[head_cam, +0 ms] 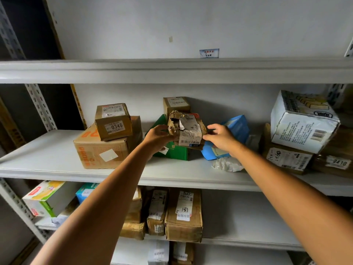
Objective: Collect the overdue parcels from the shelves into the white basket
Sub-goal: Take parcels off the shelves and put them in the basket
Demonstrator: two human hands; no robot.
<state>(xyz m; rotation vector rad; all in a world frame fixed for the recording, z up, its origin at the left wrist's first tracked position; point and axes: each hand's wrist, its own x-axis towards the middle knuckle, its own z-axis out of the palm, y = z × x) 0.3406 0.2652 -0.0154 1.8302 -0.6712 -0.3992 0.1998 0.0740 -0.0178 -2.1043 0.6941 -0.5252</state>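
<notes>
left hand curls round the left end of 1 torn parcel, and right hand pinches its right edge. the parcel is over a green box on the middle shelf.

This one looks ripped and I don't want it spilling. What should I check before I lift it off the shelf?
1. Two-handed grip: left hand holds the torn parcel at its left edge, right hand pinches its right edge: ok.
2. Wrapping sound: cardboard ripped open at the upper left, label peeling: not ok.
3. Clear of neighbours: it is above the green box, with the blue box beside the right hand; contact: cannot tell.
4. Overdue date confirmed: label faces the camera, print too small: cannot tell.
5. Path to the white basket: basket not in view: cannot tell.
</notes>
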